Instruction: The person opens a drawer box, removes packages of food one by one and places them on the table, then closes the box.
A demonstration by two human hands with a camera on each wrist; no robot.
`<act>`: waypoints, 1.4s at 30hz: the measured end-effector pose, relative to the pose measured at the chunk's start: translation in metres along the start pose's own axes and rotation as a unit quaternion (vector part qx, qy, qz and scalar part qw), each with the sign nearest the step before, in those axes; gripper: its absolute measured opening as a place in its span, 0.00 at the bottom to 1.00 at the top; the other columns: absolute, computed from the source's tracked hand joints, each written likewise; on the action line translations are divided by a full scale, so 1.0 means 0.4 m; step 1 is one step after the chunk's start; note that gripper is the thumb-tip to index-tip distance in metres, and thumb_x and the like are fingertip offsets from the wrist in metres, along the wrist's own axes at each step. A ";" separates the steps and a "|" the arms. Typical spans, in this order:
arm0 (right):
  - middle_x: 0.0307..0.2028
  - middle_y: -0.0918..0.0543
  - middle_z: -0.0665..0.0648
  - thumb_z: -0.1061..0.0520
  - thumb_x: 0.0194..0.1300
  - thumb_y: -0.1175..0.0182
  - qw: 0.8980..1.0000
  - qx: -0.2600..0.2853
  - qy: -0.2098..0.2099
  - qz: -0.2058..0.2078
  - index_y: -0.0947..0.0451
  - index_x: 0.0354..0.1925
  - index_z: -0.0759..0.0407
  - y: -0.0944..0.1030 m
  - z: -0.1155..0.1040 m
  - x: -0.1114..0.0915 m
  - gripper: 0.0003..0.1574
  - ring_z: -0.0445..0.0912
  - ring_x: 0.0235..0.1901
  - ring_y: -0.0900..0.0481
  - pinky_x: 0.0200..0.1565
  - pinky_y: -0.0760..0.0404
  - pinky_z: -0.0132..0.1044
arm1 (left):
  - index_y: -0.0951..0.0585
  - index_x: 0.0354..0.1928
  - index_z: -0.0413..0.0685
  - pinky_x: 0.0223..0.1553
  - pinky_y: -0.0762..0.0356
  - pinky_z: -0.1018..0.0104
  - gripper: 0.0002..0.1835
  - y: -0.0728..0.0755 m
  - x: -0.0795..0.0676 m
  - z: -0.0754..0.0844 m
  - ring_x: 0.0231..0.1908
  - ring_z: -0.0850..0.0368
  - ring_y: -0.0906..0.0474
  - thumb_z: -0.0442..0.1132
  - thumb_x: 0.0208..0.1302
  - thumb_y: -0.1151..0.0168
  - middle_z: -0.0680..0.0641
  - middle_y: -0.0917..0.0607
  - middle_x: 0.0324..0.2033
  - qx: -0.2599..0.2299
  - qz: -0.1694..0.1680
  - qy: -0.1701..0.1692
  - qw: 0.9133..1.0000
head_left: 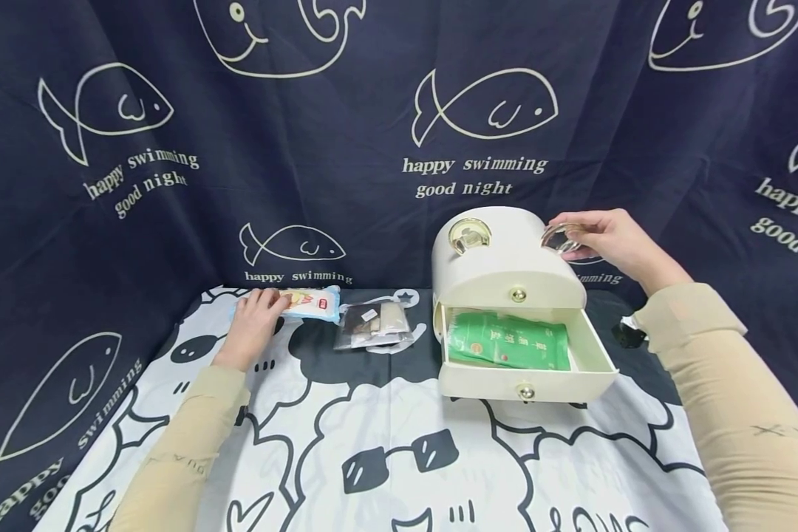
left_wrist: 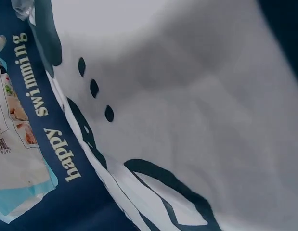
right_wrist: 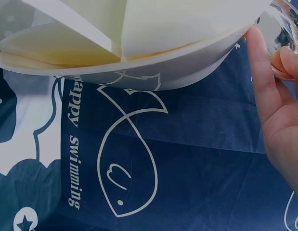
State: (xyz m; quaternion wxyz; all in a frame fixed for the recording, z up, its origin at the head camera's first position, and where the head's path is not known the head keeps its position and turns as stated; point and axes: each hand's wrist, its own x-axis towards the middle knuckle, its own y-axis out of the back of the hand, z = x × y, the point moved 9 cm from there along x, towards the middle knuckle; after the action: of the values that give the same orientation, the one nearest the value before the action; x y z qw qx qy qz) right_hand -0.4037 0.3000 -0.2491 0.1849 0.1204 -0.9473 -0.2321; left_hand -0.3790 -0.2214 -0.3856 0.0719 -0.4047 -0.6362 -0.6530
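Left arm (head_left: 179, 451) in beige fabric sleeve, stretched forward; bare left hand (head_left: 256, 318) back upward, fingers bent in grip
Right arm (head_left: 738, 414) in beige fabric sleeve, angled forward and inward; bare right hand (head_left: 608, 240) higher than left, thumb and fingers pinching, one finger straight in right wrist view

Cabinet (head_left: 488, 275) cream, knobs (head_left: 519, 295) gold. Pouch (head_left: 508, 341) green, pale lettering. Packet (head_left: 319, 304) blue-and-white. Curtain (head_left: 346, 162) navy, pale fish outlines.
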 end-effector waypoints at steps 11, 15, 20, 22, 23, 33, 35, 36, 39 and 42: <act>0.40 0.16 0.46 0.71 0.66 0.50 1.000 0.016 0.005 -0.001 0.26 0.53 0.71 -0.003 -0.009 0.001 0.18 0.39 0.39 0.17 0.35 0.17 0.37 | 0.32 0.46 0.49 0.39 0.33 0.44 0.15 -0.063 0.005 -0.038 0.45 0.41 0.34 0.27 0.59 0.45 0.42 0.30 0.43 0.022 -0.061 0.009 0.998; 0.40 0.16 0.46 0.71 0.66 0.50 1.000 0.014 0.004 -0.001 0.26 0.53 0.71 -0.003 -0.009 0.002 0.18 0.38 0.39 0.17 0.35 0.17 0.36 | 0.32 0.45 0.49 0.37 0.33 0.45 0.14 -0.080 0.003 -0.042 0.45 0.41 0.34 0.27 0.60 0.46 0.42 0.30 0.42 0.025 -0.084 0.013 0.996; 0.40 0.16 0.47 0.71 0.66 0.50 1.000 0.008 -0.004 0.005 0.27 0.53 0.72 -0.002 -0.005 0.006 0.18 0.38 0.38 0.17 0.35 0.17 0.36 | 0.32 0.46 0.49 0.38 0.33 0.44 0.13 -0.102 -0.008 -0.046 0.46 0.41 0.34 0.28 0.62 0.48 0.42 0.30 0.42 0.015 -0.128 0.030 0.991; 0.40 0.16 0.47 0.70 0.66 0.50 1.000 0.004 -0.007 0.005 0.28 0.54 0.73 -0.002 -0.003 0.006 0.18 0.38 0.38 0.17 0.35 0.17 0.36 | 0.32 0.47 0.49 0.40 0.33 0.44 0.13 -0.108 -0.014 -0.051 0.46 0.42 0.34 0.28 0.62 0.48 0.42 0.30 0.43 0.009 -0.140 0.042 0.989; 0.40 0.16 0.47 0.70 0.66 0.50 1.000 0.003 -0.010 0.006 0.28 0.54 0.73 -0.001 -0.002 0.006 0.18 0.38 0.38 0.17 0.35 0.17 0.36 | 0.32 0.47 0.49 0.40 0.33 0.44 0.13 -0.111 -0.018 -0.053 0.45 0.42 0.34 0.28 0.62 0.49 0.42 0.30 0.43 0.005 -0.145 0.048 0.988; 0.40 0.16 0.45 0.71 0.66 0.50 1.000 0.021 -0.007 0.011 0.27 0.53 0.72 -0.002 -0.005 0.005 0.18 0.40 0.39 0.17 0.35 0.17 0.36 | 0.32 0.47 0.51 0.39 0.30 0.44 0.13 -0.129 -0.035 -0.059 0.44 0.43 0.34 0.27 0.64 0.53 0.43 0.31 0.43 0.013 -0.177 0.042 0.983; 0.40 0.16 0.45 0.71 0.66 0.50 1.000 0.022 -0.008 0.012 0.26 0.53 0.71 -0.002 -0.005 0.004 0.18 0.39 0.39 0.17 0.35 0.17 0.36 | 0.32 0.47 0.51 0.39 0.29 0.44 0.14 -0.129 -0.034 -0.056 0.44 0.42 0.33 0.27 0.64 0.53 0.42 0.30 0.43 0.012 -0.183 0.038 0.982; 0.40 0.16 0.45 0.71 0.66 0.50 1.000 0.023 -0.008 0.012 0.26 0.53 0.71 -0.002 -0.004 0.004 0.18 0.39 0.39 0.17 0.35 0.17 0.36 | 0.32 0.47 0.51 0.39 0.29 0.44 0.14 -0.128 -0.034 -0.054 0.44 0.42 0.33 0.27 0.63 0.53 0.42 0.30 0.43 0.011 -0.186 0.036 0.982; 0.40 0.16 0.47 0.70 0.66 0.49 1.000 0.020 -0.007 0.011 0.25 0.53 0.70 -0.002 -0.003 0.004 0.18 0.38 0.39 0.17 0.35 0.17 0.36 | 0.32 0.47 0.51 0.39 0.28 0.43 0.14 -0.128 -0.035 -0.047 0.44 0.42 0.33 0.27 0.63 0.53 0.41 0.30 0.45 0.011 -0.200 0.029 0.979; 0.40 0.16 0.48 0.71 0.66 0.50 1.000 0.017 -0.003 0.005 0.25 0.52 0.70 -0.002 -0.004 0.003 0.17 0.39 0.39 0.17 0.35 0.17 0.36 | 0.32 0.47 0.50 0.40 0.27 0.43 0.13 -0.131 -0.040 -0.039 0.45 0.41 0.32 0.27 0.63 0.52 0.40 0.30 0.47 0.014 -0.210 0.016 0.978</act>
State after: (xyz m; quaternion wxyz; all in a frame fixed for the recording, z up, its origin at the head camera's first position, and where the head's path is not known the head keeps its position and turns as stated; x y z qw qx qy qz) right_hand -0.4042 0.2985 -0.2478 0.1813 0.1181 -0.9523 -0.2153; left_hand -0.4069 -0.2326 -0.4340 -0.0508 -0.2507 -0.7144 -0.6513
